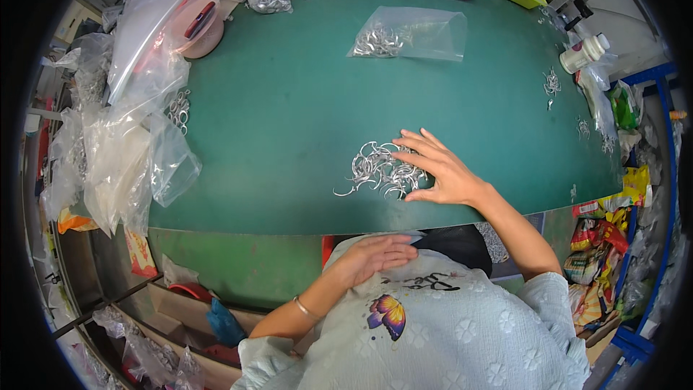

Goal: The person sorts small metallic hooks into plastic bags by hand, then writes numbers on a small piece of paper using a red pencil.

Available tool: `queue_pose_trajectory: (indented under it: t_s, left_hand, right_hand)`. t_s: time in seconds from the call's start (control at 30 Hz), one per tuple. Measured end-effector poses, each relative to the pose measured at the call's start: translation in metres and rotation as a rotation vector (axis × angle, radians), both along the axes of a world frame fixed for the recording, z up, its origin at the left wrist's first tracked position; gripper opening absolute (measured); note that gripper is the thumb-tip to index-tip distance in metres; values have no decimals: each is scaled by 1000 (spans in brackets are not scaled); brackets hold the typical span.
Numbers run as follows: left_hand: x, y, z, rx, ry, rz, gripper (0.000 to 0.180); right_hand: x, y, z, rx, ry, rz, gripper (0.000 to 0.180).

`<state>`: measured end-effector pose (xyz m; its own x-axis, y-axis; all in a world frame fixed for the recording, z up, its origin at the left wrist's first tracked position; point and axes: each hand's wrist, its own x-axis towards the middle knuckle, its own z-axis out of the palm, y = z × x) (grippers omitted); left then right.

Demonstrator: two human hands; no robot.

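Silvery metal rings [379,170] lie heaped and unsorted under your flat, open right hand [440,170] (left hand [375,254], empty, rests against your shirt [433,318]), one bag [411,32] filled.

I saw a clear plastic bag of metal rings [409,33] far centre, clear empty bags [126,137] heaped left, colourful snack packets [603,245] right.
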<state>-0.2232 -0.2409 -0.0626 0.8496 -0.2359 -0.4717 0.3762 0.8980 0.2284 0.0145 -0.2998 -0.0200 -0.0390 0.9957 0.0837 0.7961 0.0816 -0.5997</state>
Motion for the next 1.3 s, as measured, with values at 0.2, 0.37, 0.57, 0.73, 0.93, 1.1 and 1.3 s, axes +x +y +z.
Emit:
queue_pose_trajectory:
  t_s: [0.2,0.37,0.57,0.73,0.93,1.1,1.3]
  left_hand:
    - [32,-11,-34,-466,-257,21,68]
    - [37,-16,-47,-458,-401,3,67]
    - [31,-21,-60,-659,-275,101,55]
    - [21,-19,-73,-741,-329,151,46]
    - [24,-14,-49,-412,-165,122,47]
    - [14,-13,-62,-122,42,66,47]
    - [18,-17,-93,-695,-280,104,44]
  right_hand:
    - [-22,-34,0,25,96,-81,50]
    - [-48,-54,1,30,126,-120,45]
    - [-79,-72,2,50,146,-86,38]
    - [-87,-78,-7,116,276,-1,33]
    - [-86,-42,7,156,188,35,39]
    - [-90,-40,-8,62,128,208,36]
    - [-80,-67,-13,104,399,282,31]
